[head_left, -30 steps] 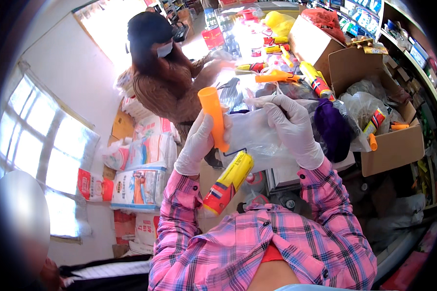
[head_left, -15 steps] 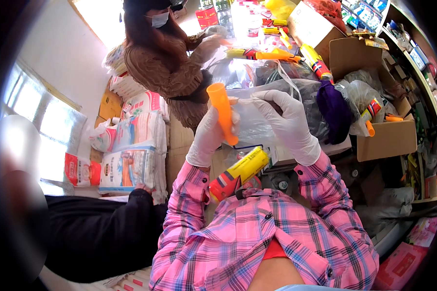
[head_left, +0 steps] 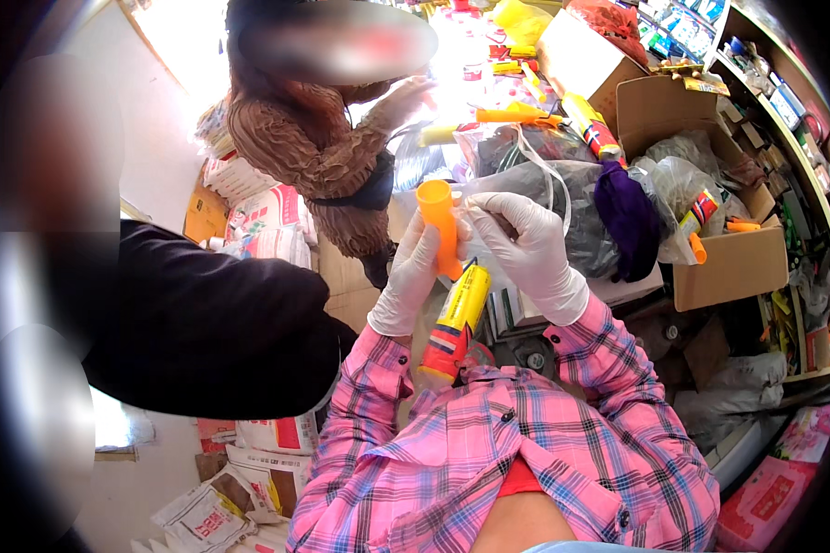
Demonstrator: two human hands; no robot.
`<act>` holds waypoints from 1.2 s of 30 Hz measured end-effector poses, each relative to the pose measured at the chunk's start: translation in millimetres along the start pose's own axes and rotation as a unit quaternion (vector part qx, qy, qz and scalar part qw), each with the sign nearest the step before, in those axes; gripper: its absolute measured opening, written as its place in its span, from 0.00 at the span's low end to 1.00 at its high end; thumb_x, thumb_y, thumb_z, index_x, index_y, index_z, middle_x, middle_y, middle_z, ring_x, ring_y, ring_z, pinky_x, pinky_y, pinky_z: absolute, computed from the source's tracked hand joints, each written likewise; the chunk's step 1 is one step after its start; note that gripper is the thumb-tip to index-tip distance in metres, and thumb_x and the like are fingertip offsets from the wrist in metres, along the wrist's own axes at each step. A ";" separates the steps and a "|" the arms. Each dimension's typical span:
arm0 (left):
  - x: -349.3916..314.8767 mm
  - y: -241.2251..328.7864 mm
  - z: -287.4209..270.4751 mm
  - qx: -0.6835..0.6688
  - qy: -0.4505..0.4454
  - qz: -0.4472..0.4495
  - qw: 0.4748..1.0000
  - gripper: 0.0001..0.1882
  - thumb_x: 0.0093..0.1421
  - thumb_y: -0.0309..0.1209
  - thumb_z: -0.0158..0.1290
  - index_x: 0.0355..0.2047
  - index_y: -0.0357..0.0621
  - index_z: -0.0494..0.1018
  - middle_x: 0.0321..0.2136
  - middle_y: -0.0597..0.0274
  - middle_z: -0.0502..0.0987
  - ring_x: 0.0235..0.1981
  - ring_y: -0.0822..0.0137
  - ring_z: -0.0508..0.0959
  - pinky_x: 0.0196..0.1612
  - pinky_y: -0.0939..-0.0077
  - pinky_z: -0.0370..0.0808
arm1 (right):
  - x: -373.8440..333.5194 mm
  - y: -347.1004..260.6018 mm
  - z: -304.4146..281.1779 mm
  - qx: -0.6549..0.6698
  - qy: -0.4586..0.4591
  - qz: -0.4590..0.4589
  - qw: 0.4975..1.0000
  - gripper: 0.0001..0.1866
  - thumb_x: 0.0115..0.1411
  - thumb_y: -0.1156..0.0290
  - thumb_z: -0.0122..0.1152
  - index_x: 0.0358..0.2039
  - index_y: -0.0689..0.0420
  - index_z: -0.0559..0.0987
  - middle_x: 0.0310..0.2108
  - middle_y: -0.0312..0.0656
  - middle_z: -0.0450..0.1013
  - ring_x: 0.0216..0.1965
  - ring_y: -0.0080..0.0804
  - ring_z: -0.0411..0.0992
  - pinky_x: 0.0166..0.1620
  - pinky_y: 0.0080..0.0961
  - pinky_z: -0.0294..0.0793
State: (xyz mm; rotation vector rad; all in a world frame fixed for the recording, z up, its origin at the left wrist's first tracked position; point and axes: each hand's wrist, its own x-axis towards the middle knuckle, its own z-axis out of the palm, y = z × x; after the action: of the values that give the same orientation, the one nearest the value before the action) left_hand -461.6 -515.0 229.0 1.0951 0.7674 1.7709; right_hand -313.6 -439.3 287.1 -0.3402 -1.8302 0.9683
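In my left hand [head_left: 410, 276], white-gloved, I grip an orange flared plastic tube [head_left: 441, 226], its wide round end up. My right hand [head_left: 530, 253], also gloved, is close beside it, fingertips pinched together near the tube's upper side. Whatever lies between those fingertips is too small to make out. Below my hands a yellow and red cylinder [head_left: 456, 323] leans at a slant against the front of my pink plaid shirt; what supports it is hidden.
A person in a brown sweater [head_left: 295, 152] stands beyond the cluttered table. Another person's black sleeve [head_left: 217, 318] reaches in at left. To the right are a purple cloth [head_left: 625, 221], an open cardboard box [head_left: 733, 267] and crowded shelves [head_left: 802, 175]. Packaged bags [head_left: 203, 516] lie lower left.
My hands have come closer together, the orange tube shifting slightly right and down. The yellow and red cylinder stands steeper. The black sleeve has moved up and across at left.
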 end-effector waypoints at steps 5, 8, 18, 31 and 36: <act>0.7 -3.7 2.8 0.011 0.028 -0.017 0.999 0.29 0.67 0.48 0.45 0.59 0.41 0.60 0.38 0.64 0.72 0.34 0.74 0.70 0.40 0.82 0.68 | -1.0 6.6 0.3 0.023 0.002 0.023 0.999 0.09 0.58 0.74 0.62 0.39 0.62 0.79 0.29 0.39 0.77 0.27 0.17 0.73 0.31 0.17 0.73; 2.8 -5.9 6.8 0.019 0.038 -0.018 0.999 0.29 0.67 0.47 0.46 0.60 0.41 0.60 0.38 0.64 0.72 0.35 0.75 0.70 0.40 0.82 0.68 | -1.9 18.0 2.4 0.061 -0.006 0.031 0.998 0.09 0.58 0.76 0.61 0.40 0.63 0.78 0.29 0.39 0.77 0.28 0.18 0.73 0.32 0.17 0.73; 5.9 -7.2 13.0 0.036 0.054 -0.001 0.998 0.29 0.65 0.47 0.48 0.59 0.41 0.60 0.40 0.66 0.72 0.37 0.76 0.72 0.42 0.82 0.69 | -2.7 9.3 -0.7 0.080 -0.011 0.011 0.997 0.17 0.57 0.81 0.59 0.49 0.60 0.76 0.31 0.38 0.74 0.30 0.21 0.73 0.32 0.18 0.72; 1.1 -3.5 11.9 0.063 0.059 0.006 0.996 0.23 0.58 0.32 0.59 0.52 0.40 0.67 0.36 0.67 0.73 0.35 0.77 0.72 0.42 0.82 0.70 | -9.7 26.2 -12.2 -0.074 -0.010 -0.038 0.996 0.08 0.55 0.75 0.62 0.38 0.56 0.80 0.25 0.42 0.69 0.25 0.38 0.71 0.29 0.28 0.70; 3.8 8.9 31.7 0.114 0.166 0.001 0.979 0.12 0.55 0.23 0.60 0.39 0.40 0.73 0.31 0.68 0.74 0.33 0.77 0.74 0.40 0.83 0.71 | -15.7 30.0 -9.9 -0.133 -0.058 -0.065 0.987 0.10 0.55 0.73 0.63 0.39 0.54 0.79 0.26 0.41 0.70 0.26 0.40 0.73 0.30 0.31 0.72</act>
State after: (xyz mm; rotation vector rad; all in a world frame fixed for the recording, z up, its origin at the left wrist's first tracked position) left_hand -436.9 -513.7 251.1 0.9536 1.1978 1.9281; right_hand -303.4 -425.1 256.5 -0.3273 -2.0672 0.6663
